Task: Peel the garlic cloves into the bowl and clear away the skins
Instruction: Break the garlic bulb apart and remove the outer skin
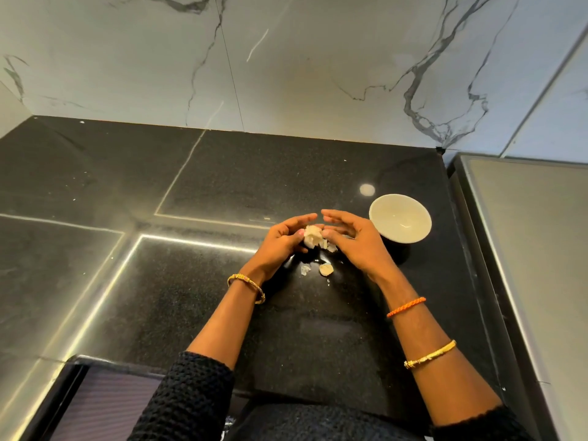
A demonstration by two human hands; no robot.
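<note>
Garlic [311,236] between both hands, which way it points unclear. Left hand [281,241] pinches it; right hand [353,238] touches, fingers loose.

1. From my remote seat I find no readable text, label, brand or number anywhere in this view.
2. The white bowl [400,218] bears no lettering that I can see.
3. The black desk [222,173] and the marble wall [286,58] carry only veins and reflections, no signs.
</note>
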